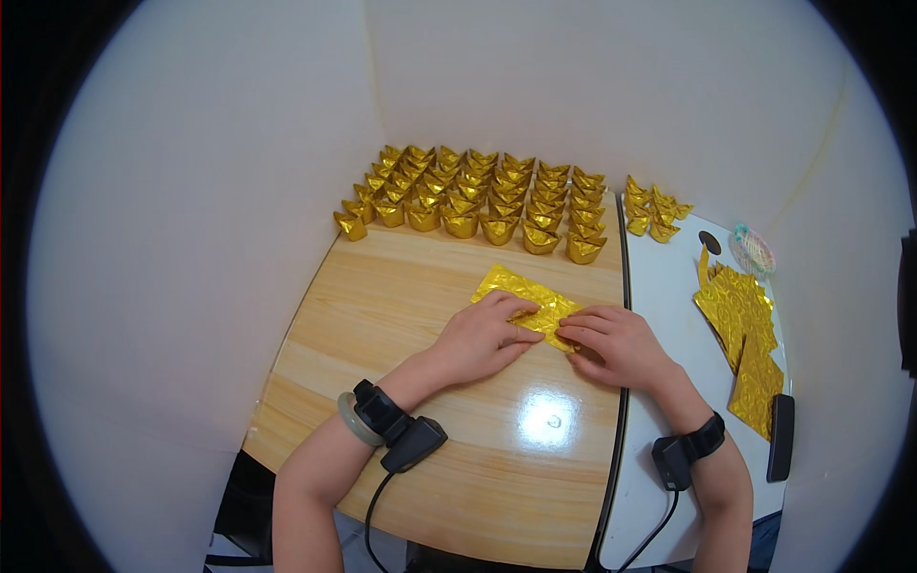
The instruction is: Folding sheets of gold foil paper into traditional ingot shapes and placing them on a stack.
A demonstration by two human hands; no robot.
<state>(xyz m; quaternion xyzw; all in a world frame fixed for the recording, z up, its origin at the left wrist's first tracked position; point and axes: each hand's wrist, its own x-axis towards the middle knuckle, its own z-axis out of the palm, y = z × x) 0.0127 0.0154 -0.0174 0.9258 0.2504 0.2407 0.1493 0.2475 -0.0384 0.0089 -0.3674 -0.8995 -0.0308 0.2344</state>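
Note:
A strip of shiny gold foil paper (pixel 514 283) lies slantwise on the wooden table between my hands, its surface creased and embossed. My left hand (pixel 487 334) pinches it near the middle, index finger on top and thumb along the near edge. At the right end of the paper, my right hand (pixel 616 346) grips it with bent fingers, the thumb tucked at the near side. The fingertips cover part of the paper. Beyond it stand rows of folded gold paper ingots (pixel 460 222), upright and close together.
A white side table (pixel 650 458) adjoins the wooden table (pixel 382 315). On it are several smaller gold folded pieces (pixel 657 210), a pastel coiled ring (pixel 753 250), a pile of gold foil sheets (pixel 740 315) and a black oblong object (pixel 780 437). Pale walls enclose both tables. Cables hang from my wrist straps.

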